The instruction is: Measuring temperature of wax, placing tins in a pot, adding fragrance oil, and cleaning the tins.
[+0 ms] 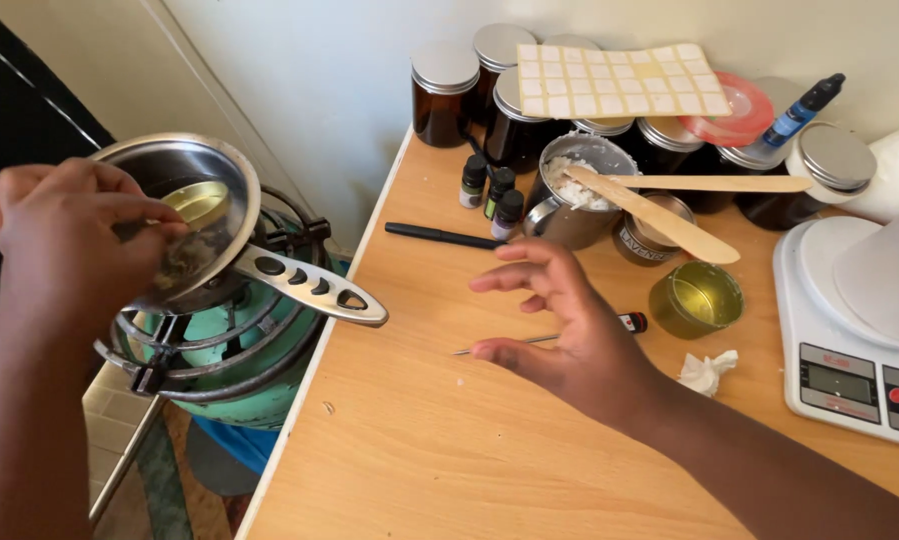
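I see a small gold tin (201, 205), open, tilted inside a steel saucepan (174, 170); saucepan atop a green burner (239, 350)

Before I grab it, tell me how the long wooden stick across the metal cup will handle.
The stick looks thin and flat, so probably light and stiff. It rests on the cup rim with its far end overhanging, so a nudge may tip it off. Its inner end may be greasy.

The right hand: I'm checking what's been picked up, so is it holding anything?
No, the right hand hovers open and empty above the wooden table.
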